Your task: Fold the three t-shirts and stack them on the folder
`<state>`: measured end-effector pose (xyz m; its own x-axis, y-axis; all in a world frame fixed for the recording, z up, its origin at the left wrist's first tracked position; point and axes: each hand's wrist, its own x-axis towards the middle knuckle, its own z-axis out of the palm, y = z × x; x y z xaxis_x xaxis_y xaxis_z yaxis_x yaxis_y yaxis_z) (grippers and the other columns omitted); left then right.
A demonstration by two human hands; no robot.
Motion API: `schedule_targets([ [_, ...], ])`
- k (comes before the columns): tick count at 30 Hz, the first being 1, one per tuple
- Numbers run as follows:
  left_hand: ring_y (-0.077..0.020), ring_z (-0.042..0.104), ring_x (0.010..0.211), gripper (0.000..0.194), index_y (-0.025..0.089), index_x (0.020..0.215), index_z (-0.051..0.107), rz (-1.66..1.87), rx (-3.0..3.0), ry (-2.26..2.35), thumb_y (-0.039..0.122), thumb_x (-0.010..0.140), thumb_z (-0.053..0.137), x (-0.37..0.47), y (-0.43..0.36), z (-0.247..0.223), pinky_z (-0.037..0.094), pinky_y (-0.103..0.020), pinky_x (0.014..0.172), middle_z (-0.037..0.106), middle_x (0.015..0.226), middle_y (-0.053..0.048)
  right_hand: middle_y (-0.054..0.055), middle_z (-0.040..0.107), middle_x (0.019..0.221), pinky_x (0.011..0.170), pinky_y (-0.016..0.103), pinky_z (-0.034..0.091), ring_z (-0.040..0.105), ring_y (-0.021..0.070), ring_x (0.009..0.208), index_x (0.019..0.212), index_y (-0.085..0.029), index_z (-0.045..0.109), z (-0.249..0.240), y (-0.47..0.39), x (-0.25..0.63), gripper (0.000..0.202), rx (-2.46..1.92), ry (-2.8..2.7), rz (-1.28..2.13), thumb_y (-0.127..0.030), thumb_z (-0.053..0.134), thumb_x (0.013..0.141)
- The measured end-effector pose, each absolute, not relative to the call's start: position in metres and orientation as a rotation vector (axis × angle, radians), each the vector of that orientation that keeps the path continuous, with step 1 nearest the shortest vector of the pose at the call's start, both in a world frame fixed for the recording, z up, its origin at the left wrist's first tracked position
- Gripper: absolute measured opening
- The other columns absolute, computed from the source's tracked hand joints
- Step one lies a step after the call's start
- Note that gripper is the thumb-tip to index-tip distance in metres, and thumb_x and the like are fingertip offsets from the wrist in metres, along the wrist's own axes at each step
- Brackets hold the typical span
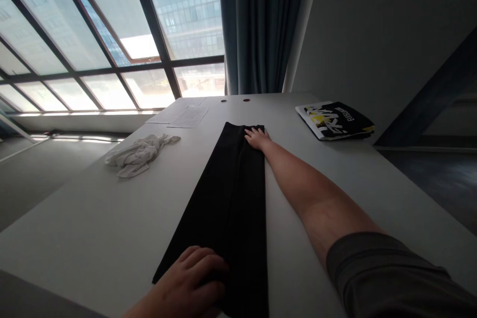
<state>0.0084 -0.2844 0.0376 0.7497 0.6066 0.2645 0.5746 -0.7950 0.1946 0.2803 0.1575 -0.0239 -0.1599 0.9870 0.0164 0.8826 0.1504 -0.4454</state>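
Now both your hands lie open, flat: left hand (194, 278) and right hand (256, 137) pressing opposite ends of the long black folded cloth (227, 198).

**Both hands flat, one arm stretched far out**

The right hand (256, 137) lies palm down, fingers spread, at the end of a fully extended bare forearm. The left hand (194, 280) rests close in, fingers apparently loosely curled; its wrist is cut off.

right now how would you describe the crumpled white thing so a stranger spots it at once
On the long white table by the big window, look left of the black folded garment. The crumpled white cloth lies there, the only loose, bunched item; the papers beyond lie flat.
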Motion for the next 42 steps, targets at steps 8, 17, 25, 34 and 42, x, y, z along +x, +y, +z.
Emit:
schedule_targets([
  [8,-0.0314,0.044,0.151,0.07,0.024,0.159,0.044,0.127,2.985,0.991,0.031,0.093,0.069,0.003,-0.274,0.036,0.042,-0.054,0.123,0.048,0.163,-0.009,0.008,0.018,0.173,0.127,0.063,-0.002,0.007,0.0411,0.159,0.164,-0.032,0.043,-0.025,0.176,0.285,0.067,-1.921,-2.021,0.473,-0.055,0.058,0.103],
  [17,-0.0257,0.065,0.123,0.038,0.027,0.132,0.069,0.54,2.975,0.985,0.024,0.094,0.069,0.003,-0.275,0.025,0.058,-0.043,0.107,0.068,0.136,-0.01,0.014,0.048,0.155,0.13,0.055,0.016,0.033,0.0319,0.15,0.146,-0.018,0.063,-0.013,0.117,0.289,0.045,-1.522,-2.106,0.105,-0.032,0.053,0.104],
  [25,-0.0305,0.055,0.142,0.073,0.037,0.152,0.054,0.418,2.546,1.172,0.023,0.085,0.077,-0.099,-0.266,0.022,0.056,-0.046,0.111,0.053,0.158,-0.01,0.01,0.051,0.152,0.13,0.053,0.026,0.034,0.0299,0.153,0.141,-0.026,0.067,-0.003,-0.033,0.299,0.044,-0.845,-2.5,0.423,-0.03,0.065,0.097],
  [34,-0.0277,0.052,0.145,0.048,0.033,0.138,0.069,0.411,2.436,1.109,0.015,0.096,0.054,-0.128,-0.234,0.024,0.051,-0.049,0.115,0.058,0.155,-0.006,-0.003,0.043,0.161,0.132,0.055,0.025,0.029,0.0267,0.157,0.155,-0.044,0.054,0.011,-0.172,0.327,0.086,-0.758,-2.668,0.671,-0.005,0.054,0.078],
  [42,-0.0304,0.056,0.138,0.052,0.034,0.15,0.057,0.442,2.568,1.513,0.027,0.098,0.056,-0.097,-0.207,0.01,0.05,-0.054,0.115,0.054,0.156,-0.008,0.006,0.035,0.166,0.131,0.065,0.012,0.019,0.0362,0.159,0.16,-0.042,0.047,-0.018,-0.199,0.321,0.085,-1.12,-2.512,0.451,-0.044,0.082,0.083],
])
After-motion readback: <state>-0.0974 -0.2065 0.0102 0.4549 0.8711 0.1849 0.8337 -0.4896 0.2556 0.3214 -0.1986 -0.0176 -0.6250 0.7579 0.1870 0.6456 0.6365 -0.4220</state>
